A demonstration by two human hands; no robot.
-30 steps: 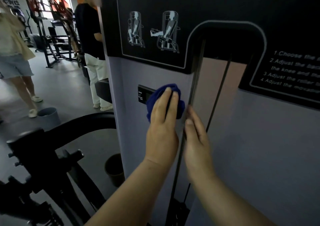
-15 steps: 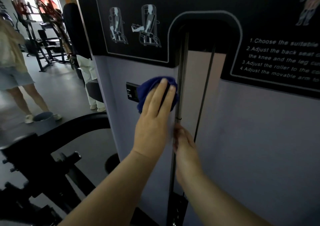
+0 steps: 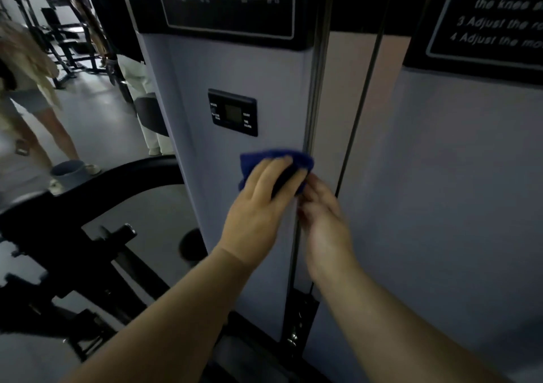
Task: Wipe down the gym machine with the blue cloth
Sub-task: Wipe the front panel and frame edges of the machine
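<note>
The gym machine's grey shroud panel [image 3: 235,68] fills the middle of the view, with a small black display [image 3: 233,112] set into it. Just below that display, my left hand [image 3: 258,209] presses a bunched blue cloth [image 3: 276,156] flat against the panel with fairly straight fingers. My right hand [image 3: 323,218] rests beside it, on the panel edge next to the vertical slot, fingers extended and touching the cloth's right side.
A dark guide rod [image 3: 317,89] and a thin cable [image 3: 361,103] run down the slot. Black instruction placards sit above. A black curved machine arm [image 3: 88,194] is at lower left. Two people [image 3: 26,89] and a grey bin [image 3: 69,171] stand on the floor at left.
My left hand has slid the cloth down off the display, which now shows fully. My right hand moved down alongside it. The view has dropped and closed in.
</note>
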